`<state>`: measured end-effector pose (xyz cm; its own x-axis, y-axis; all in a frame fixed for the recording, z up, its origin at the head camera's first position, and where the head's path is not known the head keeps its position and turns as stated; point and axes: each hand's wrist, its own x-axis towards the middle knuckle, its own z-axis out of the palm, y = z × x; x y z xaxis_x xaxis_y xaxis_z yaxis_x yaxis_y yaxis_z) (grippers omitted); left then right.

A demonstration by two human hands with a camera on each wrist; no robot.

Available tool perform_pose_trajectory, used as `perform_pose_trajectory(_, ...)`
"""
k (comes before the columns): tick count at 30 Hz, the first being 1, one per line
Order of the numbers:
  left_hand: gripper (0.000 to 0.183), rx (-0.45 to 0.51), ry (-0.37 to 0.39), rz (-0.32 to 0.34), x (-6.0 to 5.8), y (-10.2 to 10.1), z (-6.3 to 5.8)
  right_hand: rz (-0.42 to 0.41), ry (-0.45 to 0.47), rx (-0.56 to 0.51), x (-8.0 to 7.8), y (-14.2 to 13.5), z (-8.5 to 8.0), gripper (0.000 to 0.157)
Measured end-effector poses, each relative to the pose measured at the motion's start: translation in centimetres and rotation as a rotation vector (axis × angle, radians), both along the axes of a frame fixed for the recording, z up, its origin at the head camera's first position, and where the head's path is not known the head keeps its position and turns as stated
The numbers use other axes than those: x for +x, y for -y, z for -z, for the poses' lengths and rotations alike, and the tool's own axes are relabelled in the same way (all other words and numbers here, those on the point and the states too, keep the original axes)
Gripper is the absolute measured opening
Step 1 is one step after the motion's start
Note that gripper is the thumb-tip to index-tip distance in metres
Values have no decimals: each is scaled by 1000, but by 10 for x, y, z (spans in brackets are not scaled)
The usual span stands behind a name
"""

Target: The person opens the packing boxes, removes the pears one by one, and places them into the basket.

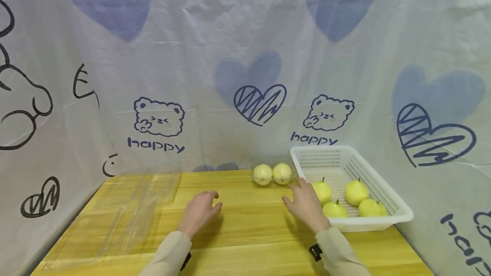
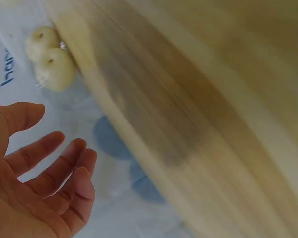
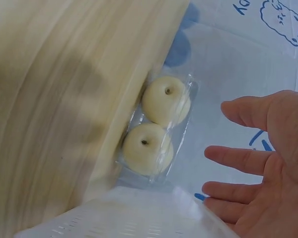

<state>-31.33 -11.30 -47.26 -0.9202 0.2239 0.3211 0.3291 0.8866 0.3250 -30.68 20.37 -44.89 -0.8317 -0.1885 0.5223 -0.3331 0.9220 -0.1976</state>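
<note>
- Left hand (image 1: 200,212), right hand (image 1: 305,203): released, fingers loose.
- Clear box (image 1: 268,160), two pears (image 1: 262,175) inside: just beyond right hand.
- White basket (image 1: 372,225), four pears (image 1: 356,192): beside right hand.
- Clear plastic (image 1: 134,208): left of left hand.

- A wood-grained table (image 1: 251,237) is filling the foreground.
- A pale sheet (image 1: 199,37) is hanging behind it.
- Blue hearts (image 1: 343,7), bear drawings (image 1: 163,120) and "happy" lettering (image 1: 156,144) are decorating the sheet.
</note>
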Motion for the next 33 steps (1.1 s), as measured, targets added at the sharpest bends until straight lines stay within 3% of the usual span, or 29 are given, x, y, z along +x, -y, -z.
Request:
perform_pose_trajectory(7,30,4,101,142,-37,-29,3,-40,-71,33,3,6,5,35)
perform_pose_trajectory(12,45,-25,92,205,-58,-60,8,-7,-69,49,3,9,8,37)
perform_pose_trajectory(21,63,26,106,154,-69,-112,5,23,-71,33,4,11,13,39)
perform_pose_trajectory(33,64,-91,115,79,-77,-118,1,9,-68,7,1,10,6,37)
